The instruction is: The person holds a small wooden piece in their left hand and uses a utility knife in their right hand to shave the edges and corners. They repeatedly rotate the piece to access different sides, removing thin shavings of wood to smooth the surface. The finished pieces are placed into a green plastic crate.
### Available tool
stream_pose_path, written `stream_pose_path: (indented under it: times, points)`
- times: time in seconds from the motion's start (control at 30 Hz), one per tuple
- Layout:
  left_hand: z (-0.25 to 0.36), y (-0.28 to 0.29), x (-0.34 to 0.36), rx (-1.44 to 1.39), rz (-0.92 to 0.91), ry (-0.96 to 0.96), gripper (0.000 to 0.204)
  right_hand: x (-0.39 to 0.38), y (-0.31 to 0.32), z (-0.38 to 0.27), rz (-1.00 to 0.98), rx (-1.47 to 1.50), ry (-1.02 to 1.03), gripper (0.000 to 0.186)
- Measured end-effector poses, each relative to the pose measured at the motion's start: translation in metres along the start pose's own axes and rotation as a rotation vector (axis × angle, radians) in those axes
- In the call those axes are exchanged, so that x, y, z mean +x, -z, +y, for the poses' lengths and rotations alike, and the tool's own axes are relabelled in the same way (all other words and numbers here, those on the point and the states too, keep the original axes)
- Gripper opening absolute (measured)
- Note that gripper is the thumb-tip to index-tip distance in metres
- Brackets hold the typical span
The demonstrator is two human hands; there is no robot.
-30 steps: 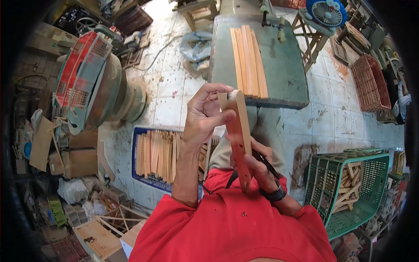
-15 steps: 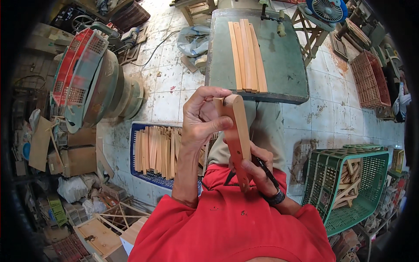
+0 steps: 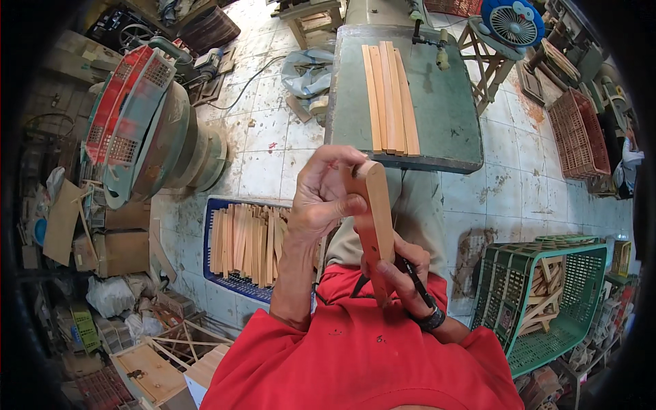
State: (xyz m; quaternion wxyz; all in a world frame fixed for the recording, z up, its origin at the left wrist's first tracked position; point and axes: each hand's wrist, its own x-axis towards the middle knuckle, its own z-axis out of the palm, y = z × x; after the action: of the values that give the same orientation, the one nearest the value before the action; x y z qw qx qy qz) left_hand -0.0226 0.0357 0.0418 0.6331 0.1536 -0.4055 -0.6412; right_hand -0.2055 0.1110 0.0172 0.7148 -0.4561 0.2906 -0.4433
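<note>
My left hand [image 3: 324,195] pinches the upper end of a wooden bar [image 3: 374,219], its thumb across one face and its fingers curled over the top. The bar is held upright in front of my red shirt, with a rounded top and small dark holes along it. My right hand [image 3: 406,273] grips the lower part of that bar and also holds a slim black pen-like tool [image 3: 418,285]. Just beyond, several long light wood strips [image 3: 389,99] lie side by side on a green-topped table [image 3: 444,126].
A blue basket [image 3: 215,270] of upright strips sits at lower left, a green crate [image 3: 499,294] of wood pieces at right. A large machine [image 3: 171,157] with red baskets stands left. A blue fan [image 3: 512,24] on a wooden stand, a red basket [image 3: 577,137] and a cable occupy the far side.
Both hands and the bar have shifted slightly down the picture, toward my body. The grip on the bar looks much the same.
</note>
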Motion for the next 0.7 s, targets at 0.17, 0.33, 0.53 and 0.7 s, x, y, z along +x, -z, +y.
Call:
stream_pose_path:
  times: [0.17,0.33,0.53,0.7]
  points:
    - [-0.003,0.004,0.001,0.1,0.02,-0.036,0.053,0.001,-0.004,0.001,0.026,-0.054,0.034,0.053]
    - [-0.007,0.011,0.004,0.097,-0.025,-0.055,0.05,0.001,-0.002,0.006,0.021,-0.063,0.048,0.057]
    - [-0.012,0.017,0.004,-0.124,-0.107,-0.001,0.05,0.006,-0.002,-0.009,-0.049,0.245,-0.148,0.057]
    - [-0.011,0.021,0.003,-0.193,-0.158,0.023,0.052,0.005,-0.002,-0.01,-0.077,0.188,-0.196,0.051]
